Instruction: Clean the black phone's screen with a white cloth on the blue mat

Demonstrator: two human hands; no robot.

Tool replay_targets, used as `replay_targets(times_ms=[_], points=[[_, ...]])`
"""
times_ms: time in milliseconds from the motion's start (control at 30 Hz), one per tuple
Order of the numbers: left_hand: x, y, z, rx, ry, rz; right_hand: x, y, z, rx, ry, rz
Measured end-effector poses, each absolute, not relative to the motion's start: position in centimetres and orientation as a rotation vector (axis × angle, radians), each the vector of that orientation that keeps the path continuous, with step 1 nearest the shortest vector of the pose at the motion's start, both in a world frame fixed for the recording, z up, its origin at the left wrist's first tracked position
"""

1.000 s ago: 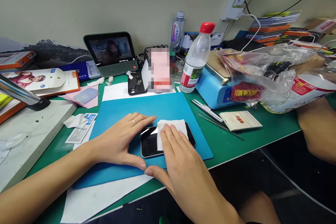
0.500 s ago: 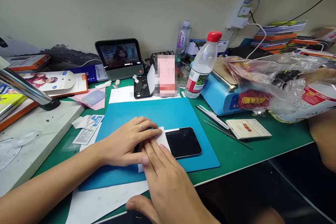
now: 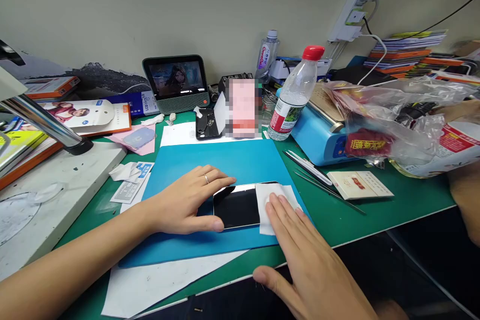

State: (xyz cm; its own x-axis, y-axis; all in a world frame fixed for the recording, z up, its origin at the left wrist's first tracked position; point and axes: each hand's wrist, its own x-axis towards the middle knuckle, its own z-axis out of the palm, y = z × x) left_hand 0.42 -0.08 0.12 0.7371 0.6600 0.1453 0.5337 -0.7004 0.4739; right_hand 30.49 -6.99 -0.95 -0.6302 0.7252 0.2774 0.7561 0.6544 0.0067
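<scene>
A smartphone (image 3: 235, 207) with a dark, glossy screen lies face up on the blue mat (image 3: 225, 157). My left hand (image 3: 187, 200) holds its left end, thumb along the near edge and fingers by the far edge. Across the right end of the screen lies a white wipe (image 3: 265, 205), hiding that part of the phone. My right hand (image 3: 300, 250) presses the wipe down with straight fingers held close together, its thumb apart over the table's front edge.
Behind the mat stand a phone case (image 3: 207, 125), a smart display (image 3: 176, 82) and a red-capped bottle (image 3: 290, 105). Tweezers (image 3: 330, 191) and a cream-coloured box (image 3: 360, 185) lie to the right, near a blue device (image 3: 318, 135). A lamp post (image 3: 48, 122) rises at left.
My right hand has slid the wipe rightward along the screen to the phone's right end. The left part of the screen is now uncovered. My left hand stays at the left end.
</scene>
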Motion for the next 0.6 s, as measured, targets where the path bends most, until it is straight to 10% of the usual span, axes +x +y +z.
replay_targets(times_ms=[600], points=[[0.6, 0.0, 0.1, 2.620, 0.835, 0.423, 19.9, -6.4, -0.6, -1.030, -2.556, 0.626]])
